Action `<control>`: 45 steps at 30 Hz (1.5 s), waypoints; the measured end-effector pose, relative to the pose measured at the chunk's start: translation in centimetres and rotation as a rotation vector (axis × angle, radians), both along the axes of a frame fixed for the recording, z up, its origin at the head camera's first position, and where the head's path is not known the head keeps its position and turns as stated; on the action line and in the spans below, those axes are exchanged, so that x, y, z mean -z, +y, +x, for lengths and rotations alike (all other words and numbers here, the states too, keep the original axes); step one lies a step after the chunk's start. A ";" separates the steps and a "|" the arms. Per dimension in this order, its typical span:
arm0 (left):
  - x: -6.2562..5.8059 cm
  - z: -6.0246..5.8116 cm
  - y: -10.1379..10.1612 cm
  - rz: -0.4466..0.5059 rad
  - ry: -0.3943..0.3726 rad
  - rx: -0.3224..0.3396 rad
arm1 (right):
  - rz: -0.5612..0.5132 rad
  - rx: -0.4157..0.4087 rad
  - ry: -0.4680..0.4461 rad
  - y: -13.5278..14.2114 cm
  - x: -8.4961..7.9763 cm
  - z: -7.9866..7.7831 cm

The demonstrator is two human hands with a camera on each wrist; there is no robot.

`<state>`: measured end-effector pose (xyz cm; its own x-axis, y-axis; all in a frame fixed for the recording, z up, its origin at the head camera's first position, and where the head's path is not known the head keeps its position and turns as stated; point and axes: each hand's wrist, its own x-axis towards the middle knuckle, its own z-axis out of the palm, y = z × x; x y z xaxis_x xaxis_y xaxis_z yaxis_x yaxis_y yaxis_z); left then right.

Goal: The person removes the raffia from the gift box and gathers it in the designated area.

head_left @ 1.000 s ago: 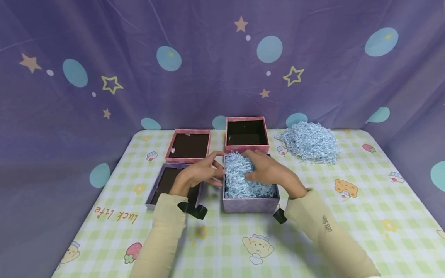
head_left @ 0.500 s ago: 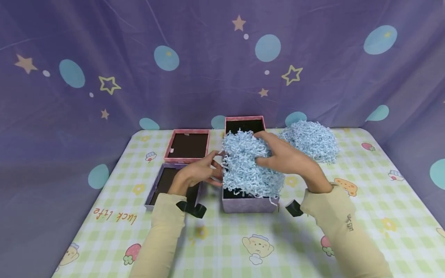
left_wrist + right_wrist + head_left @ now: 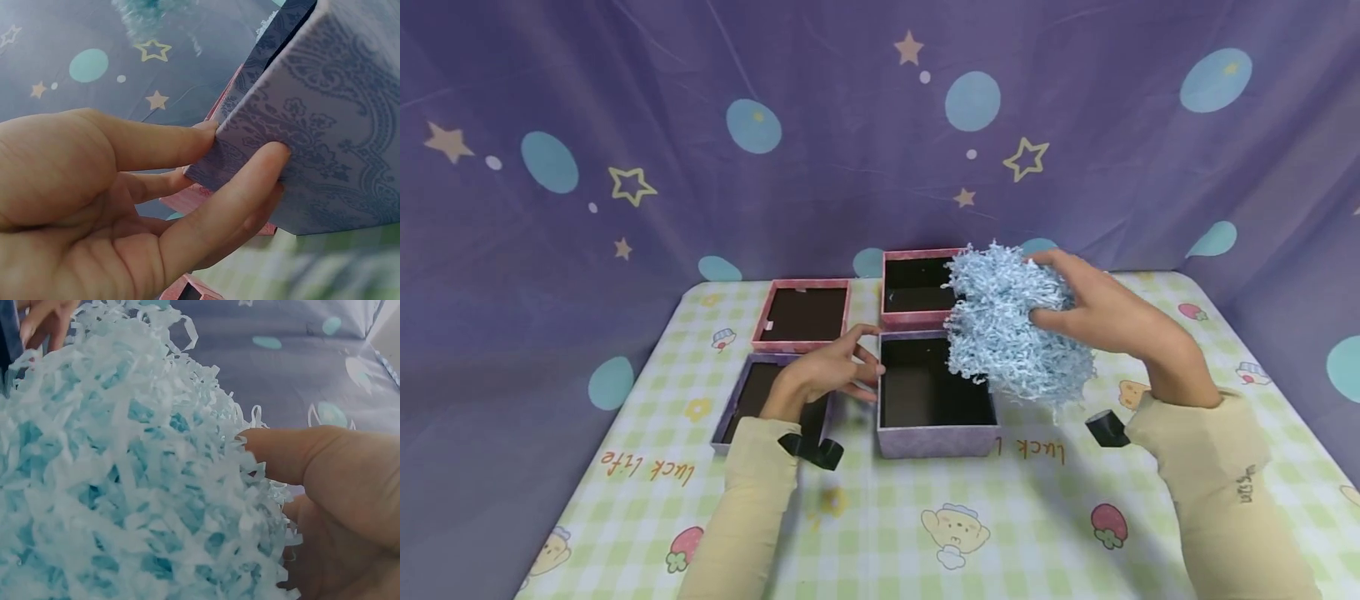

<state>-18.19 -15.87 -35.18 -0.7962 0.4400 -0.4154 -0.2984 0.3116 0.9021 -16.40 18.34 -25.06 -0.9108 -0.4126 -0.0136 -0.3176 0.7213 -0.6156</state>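
Observation:
My right hand (image 3: 1105, 304) grips a big clump of light-blue shredded paper (image 3: 1007, 325), held up over the right side of the purple patterned box (image 3: 936, 442). In the right wrist view the shredded paper (image 3: 137, 481) covers most of the picture, with the thumb pressed into its edge and the other fingers partly hidden. The box stands upright, its dark inside bare where it shows. My left hand (image 3: 831, 367) touches the box's left wall; in the left wrist view its fairly straight fingers (image 3: 244, 181) rest on the patterned side (image 3: 337, 144).
Behind the purple box stands a pink box (image 3: 917, 319), dark inside. To the left lie a pink lid (image 3: 801, 345) and a purple lid (image 3: 733, 404), insides up. The clump hides the back right of the checked tablecloth (image 3: 880, 542). A purple curtain (image 3: 850, 167) hangs behind.
My right hand has lifted the shredded paper out of the purple box and carried it up and to the right, baring the dark inside. The left hand has stayed at the box's left wall.

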 end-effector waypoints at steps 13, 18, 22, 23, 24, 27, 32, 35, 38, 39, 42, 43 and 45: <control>0.5 0.0 -0.2 0.017 0.005 -0.003 | 0.042 0.016 -0.050 6.0 4.5 0.4; 0.6 0.0 -0.2 0.012 0.002 -0.008 | 0.058 0.018 -0.096 7.7 7.0 0.6; 0.8 -0.1 -0.3 0.013 0.000 -0.011 | 0.073 0.020 -0.121 9.0 8.6 0.7; 0.8 -0.1 -0.3 0.014 0.002 -0.010 | 0.076 0.015 -0.122 9.4 9.0 0.7; 0.9 -0.1 -0.3 0.017 0.002 -0.009 | 0.082 0.012 -0.125 9.7 9.3 0.7; 0.9 -0.2 -0.4 0.022 0.002 -0.008 | 0.108 0.003 -0.126 10.6 10.4 0.6; 0.8 -0.2 -0.3 0.024 0.000 -0.007 | 0.158 0.009 -0.112 11.5 11.8 0.1; 0.8 -0.2 -0.2 0.023 0.000 -0.004 | 0.195 0.007 -0.077 11.8 12.5 -0.3; 0.8 -0.3 -0.2 0.023 -0.001 0.000 | 0.230 0.008 -0.063 12.0 13.0 -0.5; 0.8 -0.3 -0.2 0.022 0.001 0.003 | 0.234 0.007 -0.061 12.0 13.1 -0.6; 0.9 -0.3 -0.2 0.014 0.004 0.006 | 0.250 0.014 -0.080 12.0 13.0 -0.5; 0.8 -0.4 -0.2 0.008 0.006 0.007 | 0.261 0.018 -0.088 11.9 12.8 -0.4; 0.8 -0.4 -0.2 -0.010 0.021 0.015 | 0.289 0.032 -0.114 11.7 12.1 -0.2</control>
<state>-18.58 -16.05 -35.98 -0.7981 0.4478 -0.4032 -0.2752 0.3245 0.9050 -16.63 30.04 -37.19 -0.9090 -0.3484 -0.2287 -0.2332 0.8800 -0.4137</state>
